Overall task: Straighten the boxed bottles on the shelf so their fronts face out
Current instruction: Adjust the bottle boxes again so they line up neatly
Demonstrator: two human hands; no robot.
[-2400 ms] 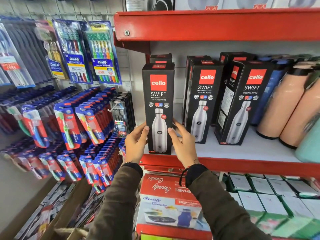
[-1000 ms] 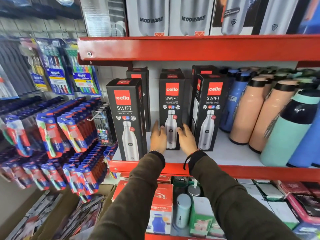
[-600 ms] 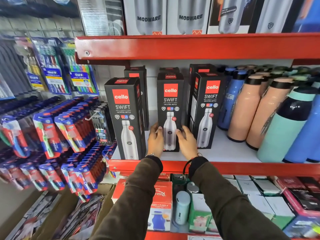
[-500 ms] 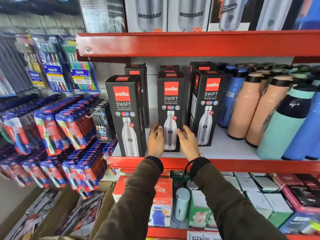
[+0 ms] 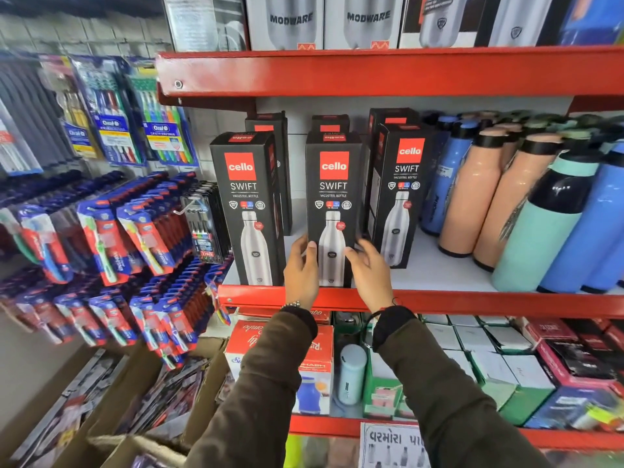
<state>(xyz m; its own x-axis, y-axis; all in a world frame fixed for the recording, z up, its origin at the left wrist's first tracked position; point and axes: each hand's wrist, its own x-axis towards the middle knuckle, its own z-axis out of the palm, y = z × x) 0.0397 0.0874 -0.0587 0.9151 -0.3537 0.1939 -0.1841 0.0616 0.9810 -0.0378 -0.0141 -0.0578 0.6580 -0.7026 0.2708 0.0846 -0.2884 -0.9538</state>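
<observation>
Three black Cello Swift bottle boxes stand in the front row on the red shelf (image 5: pixel 472 300). The left box (image 5: pixel 248 207) sits at the shelf's front edge, front facing out. The middle box (image 5: pixel 332 197) also stands at the front edge, front out. My left hand (image 5: pixel 300 270) grips its lower left side and my right hand (image 5: pixel 369 270) its lower right side. The right box (image 5: pixel 398 194) stands further back, turned slightly to the left. More black boxes stand behind, mostly hidden.
Loose peach, blue and teal bottles (image 5: pixel 526 214) crowd the shelf to the right. Toothbrush packs (image 5: pixel 111 238) hang on the left wall. The upper shelf (image 5: pixel 371 72) holds Modware boxes. Boxed goods (image 5: pixel 489 366) fill the shelf below.
My hands left the left box at the shelf's front edge and took the middle box. They have drawn it forward to the front edge, level with the left box.
</observation>
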